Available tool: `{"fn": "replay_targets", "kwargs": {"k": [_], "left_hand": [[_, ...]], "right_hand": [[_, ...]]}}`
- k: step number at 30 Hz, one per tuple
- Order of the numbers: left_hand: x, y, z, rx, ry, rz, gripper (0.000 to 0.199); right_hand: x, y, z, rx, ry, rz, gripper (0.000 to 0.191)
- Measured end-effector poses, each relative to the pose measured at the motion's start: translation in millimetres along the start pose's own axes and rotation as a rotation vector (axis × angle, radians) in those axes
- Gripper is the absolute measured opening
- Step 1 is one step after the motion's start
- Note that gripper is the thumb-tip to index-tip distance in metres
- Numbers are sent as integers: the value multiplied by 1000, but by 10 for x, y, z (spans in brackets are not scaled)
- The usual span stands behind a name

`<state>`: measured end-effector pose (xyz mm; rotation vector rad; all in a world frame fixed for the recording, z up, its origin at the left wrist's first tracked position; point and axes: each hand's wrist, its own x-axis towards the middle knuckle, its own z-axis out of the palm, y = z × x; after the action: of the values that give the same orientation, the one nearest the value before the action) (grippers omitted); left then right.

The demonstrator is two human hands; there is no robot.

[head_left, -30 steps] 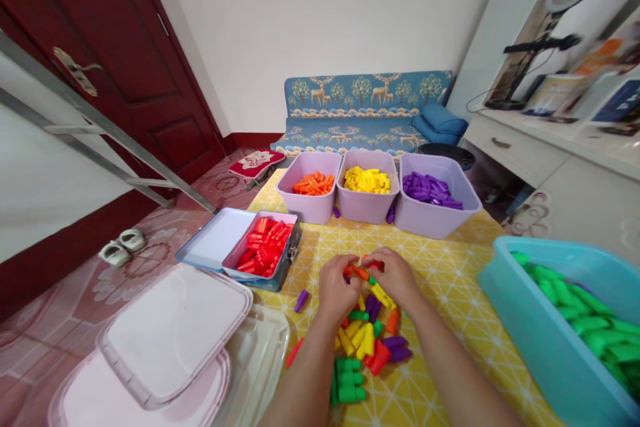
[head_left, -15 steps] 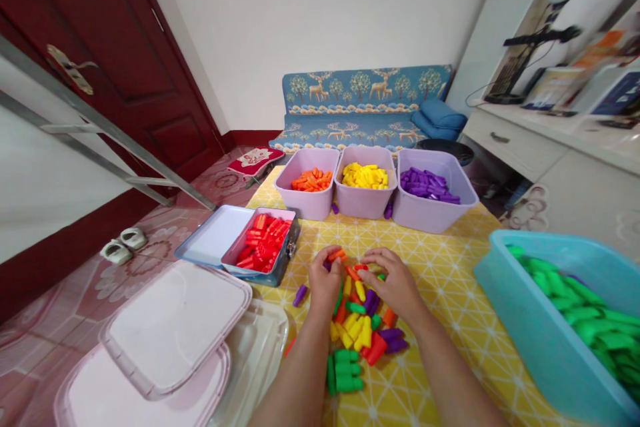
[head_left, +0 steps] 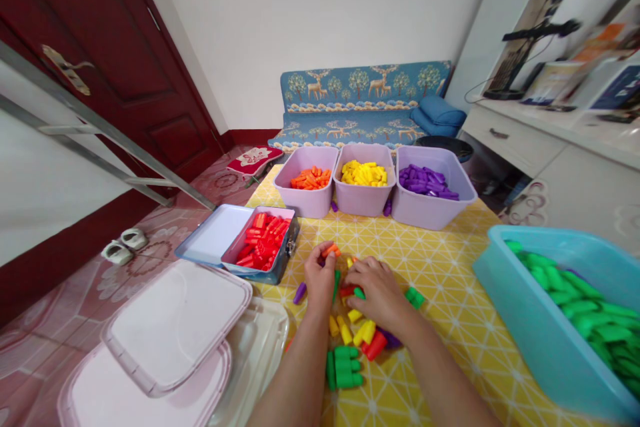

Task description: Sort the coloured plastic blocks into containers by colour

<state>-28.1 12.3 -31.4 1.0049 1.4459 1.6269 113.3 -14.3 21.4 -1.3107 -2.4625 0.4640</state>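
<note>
Orange peg point(head_left: 329, 250) in left hand point(head_left: 319, 277), right hand point(head_left: 377, 292) beside green peg point(head_left: 359, 293)

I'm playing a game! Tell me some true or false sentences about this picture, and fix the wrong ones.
1. The yellow blocks are in the middle purple tub. True.
2. The red blocks are in a basket. False: they are in an open tin box.
3. The green blocks are in the big blue tub. True.
4. Both hands are high above the table. False: the left hand and the right hand are down at the pile of colored blocks on the yellow tablecloth.
5. A pair of white shoes is on the floor. True.
</note>
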Motion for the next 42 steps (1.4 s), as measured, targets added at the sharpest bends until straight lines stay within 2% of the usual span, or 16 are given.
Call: {"fn": "replay_targets", "kwargs": {"k": [2,5,9,12,15,19,20,22,23,25,27,34,38,42], "left_hand": [[0,2,5,-10,-10,-6,27],[-1,8,17,9,-28,3,26],[-3,8,38,14,-30,13,30],[-18,32,46,52,-40,18,27],[-48,88,45,183,-65,45,22],[-94,156,47,432,-76,102,42],[-104,166,48,474,-90,146,38],[-125,180,50,531,-150,265,12],[-134,184,50,556,-198,321,19],[-148,188,49,613,-309,370,52],[-155,185,50,672,-387,349,57],[-153,194,69,725,-445,301,34],[-173,250,63,765,-511,359,29],[-188,282,62,802,-513,357,32]], "right_hand": [[26,134,-3,-43,99,105,12],[18,333,-37,-93,207,253,17],[-13,484,-99,-61,283,283,23],[-14,492,-129,-13,249,259,26],[0,464,-130,6,221,271,25],[20,434,-96,-12,271,228,34],[22,428,-89,-17,271,213,37],[18,422,-91,-28,252,199,38],[11,423,-103,-34,237,201,37],[-16,434,-147,-49,202,218,34],[-54,448,-204,-62,158,244,33],[-107,339,-264,-157,11,209,33],[-69,286,-185,-165,38,285,18],[-41,311,-44,-120,96,280,12]]}}
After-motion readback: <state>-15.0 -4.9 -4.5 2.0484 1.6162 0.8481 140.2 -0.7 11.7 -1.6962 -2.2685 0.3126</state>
